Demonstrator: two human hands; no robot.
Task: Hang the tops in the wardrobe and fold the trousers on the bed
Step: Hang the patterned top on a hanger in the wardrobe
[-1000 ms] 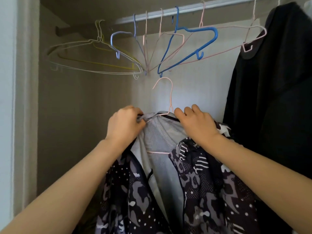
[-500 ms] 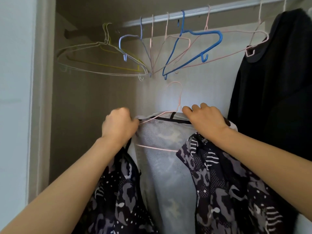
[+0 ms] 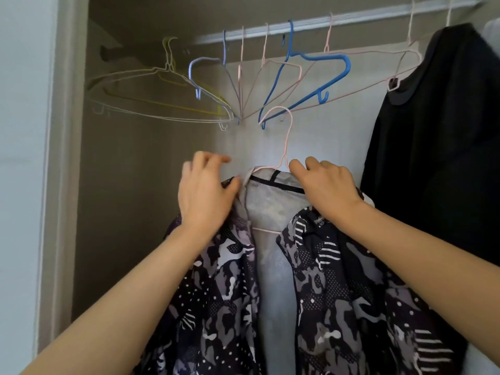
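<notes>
jacket point(image 3: 324, 280) long axis vertical, collar up | pink hanger point(image 3: 287, 136) hook up | left hand point(image 3: 205, 193) loose-fingered | right hand point(image 3: 324, 185) grips jacket

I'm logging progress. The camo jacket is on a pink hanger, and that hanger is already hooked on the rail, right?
Not quite. The jacket is on the pink hanger, but its hook sits free below the rail, not hooked on it. The right hand holds the hanger up at the collar. The head view shows this.
</notes>
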